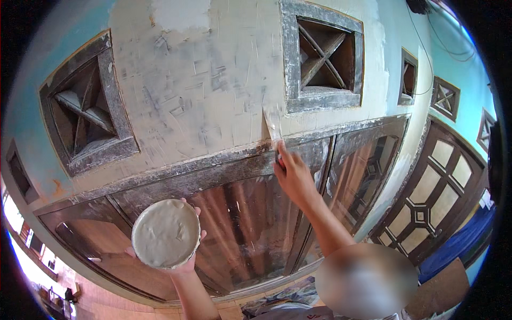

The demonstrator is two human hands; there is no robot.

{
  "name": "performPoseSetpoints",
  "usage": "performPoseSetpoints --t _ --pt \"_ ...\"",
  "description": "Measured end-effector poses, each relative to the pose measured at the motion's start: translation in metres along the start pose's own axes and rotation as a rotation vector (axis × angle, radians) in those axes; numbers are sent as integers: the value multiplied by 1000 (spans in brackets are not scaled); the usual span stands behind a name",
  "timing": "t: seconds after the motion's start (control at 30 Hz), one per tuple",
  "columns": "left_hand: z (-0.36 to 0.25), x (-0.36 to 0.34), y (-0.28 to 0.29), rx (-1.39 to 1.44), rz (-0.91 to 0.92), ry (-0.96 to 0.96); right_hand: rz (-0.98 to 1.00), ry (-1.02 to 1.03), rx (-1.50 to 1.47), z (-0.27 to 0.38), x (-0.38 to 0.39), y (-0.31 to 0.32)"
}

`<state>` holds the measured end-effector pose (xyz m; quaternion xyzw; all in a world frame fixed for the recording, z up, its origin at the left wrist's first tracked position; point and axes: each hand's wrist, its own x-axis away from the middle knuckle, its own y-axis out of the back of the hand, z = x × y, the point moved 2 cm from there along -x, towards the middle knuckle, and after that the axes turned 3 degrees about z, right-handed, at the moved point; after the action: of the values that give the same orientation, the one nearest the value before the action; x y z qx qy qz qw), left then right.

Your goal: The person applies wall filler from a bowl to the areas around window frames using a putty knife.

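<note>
Grey-cream paste [165, 234]: borne above the left grip, spread nearly to the rim; surface smooth in places, with small ridges and dents near the middle.
Round container [134, 242]: filled with the paste, supported from below by the left grip; rim smeared with the same colour.
Left grip [185, 265]: cupped beneath the container and largely hidden by it; fingertips shown past its right edge, another digit past its left.
Right grip [292, 169]: closed around the handle of the putty knife; placed above and to the right of the left grip.
Putty knife [273, 128]: handle, dark with some red, pinched in the right grip; pale-smeared blade pointed upward, its tip at the wall; whether contact is made cannot be told.
Patched wall [213, 96]: set above and to the left of the right grip; coated in cream strokes, with grey marks scattered across.
Right-hand vent [292, 58]: framed in worn dark wood, crossed by diagonal bars; located above the right grip.
Left-hand vent [120, 101]: similarly framed and crossed; located above the left grip.
Wooden beam [202, 162]: scuffed and pale-stained; run across just behind the right grip's fingers.
Glazed panels [240, 224]: framed in dark wood, marked by reflections; situated behind and between both grips.
Panelled door [397, 226]: fitted with pale panes; seen well to the right of the right grip.
Blue cloth [458, 240]: hung beside the door, farther right of the right grip.
</note>
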<state>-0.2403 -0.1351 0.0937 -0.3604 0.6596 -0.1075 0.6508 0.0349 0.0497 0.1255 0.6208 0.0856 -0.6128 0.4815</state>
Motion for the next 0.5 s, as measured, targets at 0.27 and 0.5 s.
performPoseSetpoints --t 0.27,0.5 --pt "-2 -2 -1 46 32 7 -31 -8 -101 29 -39 39" --pt "-5 8 4 10 -24 -21 -13 -21 -23 7 4 -6"
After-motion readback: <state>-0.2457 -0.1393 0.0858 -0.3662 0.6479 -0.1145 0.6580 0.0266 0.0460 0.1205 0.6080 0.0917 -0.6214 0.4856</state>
